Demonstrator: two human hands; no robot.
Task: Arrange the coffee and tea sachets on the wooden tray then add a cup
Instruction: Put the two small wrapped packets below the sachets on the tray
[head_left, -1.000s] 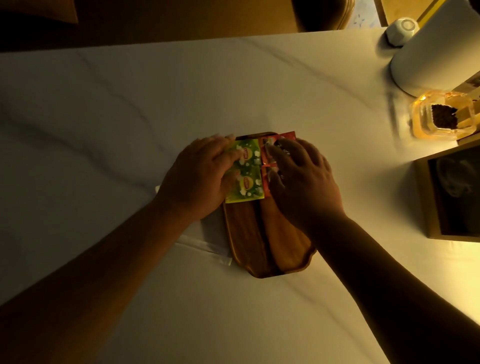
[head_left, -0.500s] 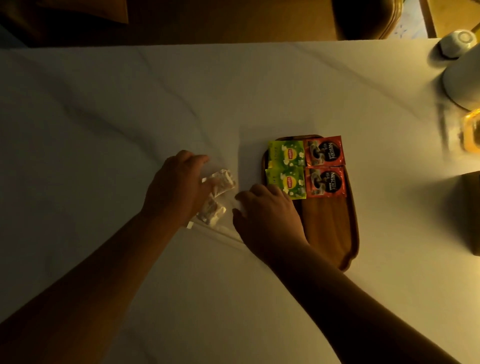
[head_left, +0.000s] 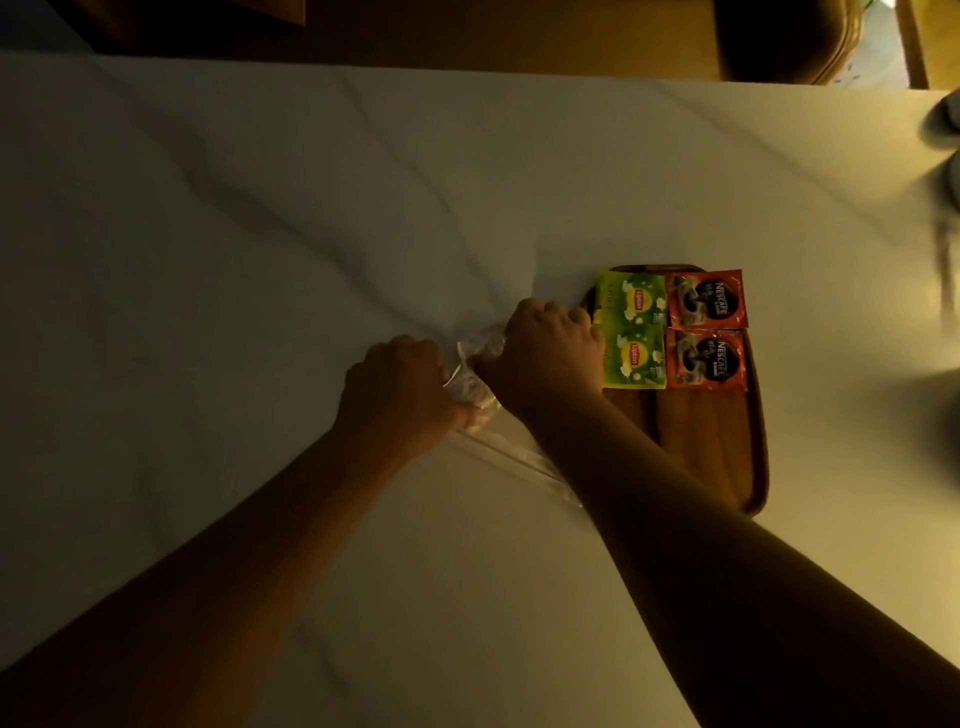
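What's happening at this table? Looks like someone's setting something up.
A person is laying out a drinks tray. Two green tea sachets and two red coffee sachets lie in a neat block at the far end of the wooden tray. The left hand and right hand are both off the tray, gripping a crumpled clear plastic bag on the white table beside it. No cup is on the tray yet.

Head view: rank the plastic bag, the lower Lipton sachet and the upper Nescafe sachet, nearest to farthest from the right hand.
1. Plastic bag: gripped, at the left of the right hand.
2. Lower Lipton sachet: just right, on the tray.
3. Upper Nescafe sachet: tray's far right corner.
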